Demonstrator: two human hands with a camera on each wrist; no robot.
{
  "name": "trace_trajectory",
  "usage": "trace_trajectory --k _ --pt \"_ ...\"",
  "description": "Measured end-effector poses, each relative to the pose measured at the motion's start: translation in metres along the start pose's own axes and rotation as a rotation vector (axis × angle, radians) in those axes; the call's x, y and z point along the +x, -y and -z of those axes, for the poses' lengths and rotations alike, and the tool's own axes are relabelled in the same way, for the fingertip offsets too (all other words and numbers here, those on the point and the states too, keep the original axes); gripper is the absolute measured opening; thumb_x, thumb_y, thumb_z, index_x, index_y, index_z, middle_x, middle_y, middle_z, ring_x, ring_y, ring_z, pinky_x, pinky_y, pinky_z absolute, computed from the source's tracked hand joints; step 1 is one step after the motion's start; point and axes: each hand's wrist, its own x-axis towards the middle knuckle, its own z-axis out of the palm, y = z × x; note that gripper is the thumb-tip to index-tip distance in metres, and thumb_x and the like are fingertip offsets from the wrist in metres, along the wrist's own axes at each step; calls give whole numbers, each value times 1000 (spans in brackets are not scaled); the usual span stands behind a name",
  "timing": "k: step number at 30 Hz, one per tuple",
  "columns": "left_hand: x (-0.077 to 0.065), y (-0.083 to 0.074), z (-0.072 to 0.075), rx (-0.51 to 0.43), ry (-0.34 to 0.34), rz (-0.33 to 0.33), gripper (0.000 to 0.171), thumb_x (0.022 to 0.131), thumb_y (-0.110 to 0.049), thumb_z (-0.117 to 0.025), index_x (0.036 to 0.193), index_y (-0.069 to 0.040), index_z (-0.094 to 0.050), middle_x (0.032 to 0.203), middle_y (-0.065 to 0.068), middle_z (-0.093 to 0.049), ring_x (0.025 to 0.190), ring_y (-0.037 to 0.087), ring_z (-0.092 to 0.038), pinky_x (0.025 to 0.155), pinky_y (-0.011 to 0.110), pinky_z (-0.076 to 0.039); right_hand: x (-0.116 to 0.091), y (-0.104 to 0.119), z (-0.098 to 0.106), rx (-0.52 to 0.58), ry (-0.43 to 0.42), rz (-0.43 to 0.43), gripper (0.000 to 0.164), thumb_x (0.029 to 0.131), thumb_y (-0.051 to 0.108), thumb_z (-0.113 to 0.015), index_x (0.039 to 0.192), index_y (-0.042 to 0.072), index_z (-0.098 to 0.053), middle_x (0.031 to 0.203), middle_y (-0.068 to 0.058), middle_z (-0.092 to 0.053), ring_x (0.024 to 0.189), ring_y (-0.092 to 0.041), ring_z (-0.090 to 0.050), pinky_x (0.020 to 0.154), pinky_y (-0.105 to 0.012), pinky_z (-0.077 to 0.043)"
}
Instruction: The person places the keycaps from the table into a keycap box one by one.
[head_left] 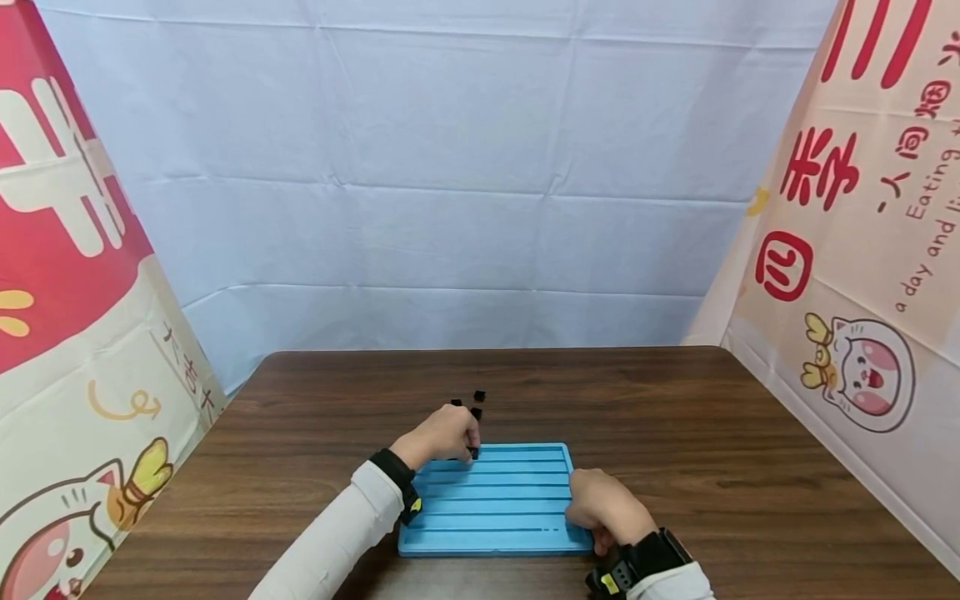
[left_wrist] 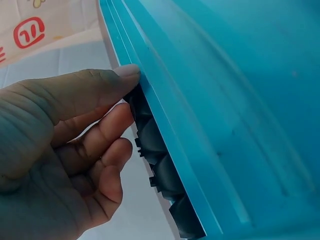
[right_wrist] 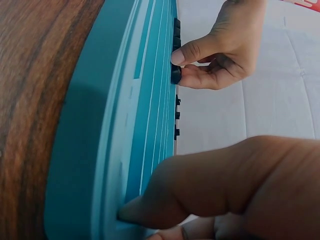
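At the far rim of a flat, sky-blue, plastic-looking tray (head_left: pixel 495 504), w/ long straight ridges and rounded corners, I've got the L hand (head_left: pixel 442 433) pinching a small, blocky black piece (head_left: pixel 473 452) between thumb and fingers. Tray's lying flat on a dark-brown wood-grain table (head_left: pixel 315 467). Over at the other end, the R hand (head_left: pixel 603 504) has the tray's side gripped: thumb pressed inside the rim near the corner, fingers curled at the outside. L wrist cam gives me a close look: one row of smooth, rounded black pieces (left_wrist: pixel 167 175) along the tray edge, at least 4, w/ little prongs poking out; can't tell if they're seated in a groove. Past the tray, 3 loose black pieces (head_left: pixel 479 396) on the tabletop, one partly behind the L hand. Head cam also gets me 2 white fabric sleeves (head_left: pixel 330 542) and 2 black wrist straps (head_left: pixel 392 464). Bkgd: 1 pale-blue cloth (head_left: pixel 450 167), creased in a grid, plus 2 printed cloth panels (head_left: pixel 847 275), 1 per side, a cartoon cat on each.
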Motion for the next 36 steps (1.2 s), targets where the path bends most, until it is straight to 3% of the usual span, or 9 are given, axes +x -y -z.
trace_trajectory --k 10,21,36 --pt "0 1 2 6 17 5 11 74 -1 -77 78 -9 -70 73 -3 -59 66 9 -55 61 24 -47 1 1 1 -5 2 5 4 84 -4 -57 81 -5 -60 42 -13 -53 30 -14 -50 30 -22 -37" --pt "0 0 4 -15 27 13 12 74 -1 -77 82 -7 -71 78 -1 -61 71 10 -56 64 25 -48 1 2 2 -1 19 -37 12 84 -3 -57 94 -10 -58 45 -14 -55 33 -15 -53 33 -24 -41" --pt "-1 1 4 -28 32 10 15 73 1 -77 84 -6 -71 79 -1 -61 70 8 -55 64 23 -47 0 2 0 23 19 -38 15 85 -3 -56 97 -12 -57 44 -14 -55 32 -16 -53 32 -25 -42"
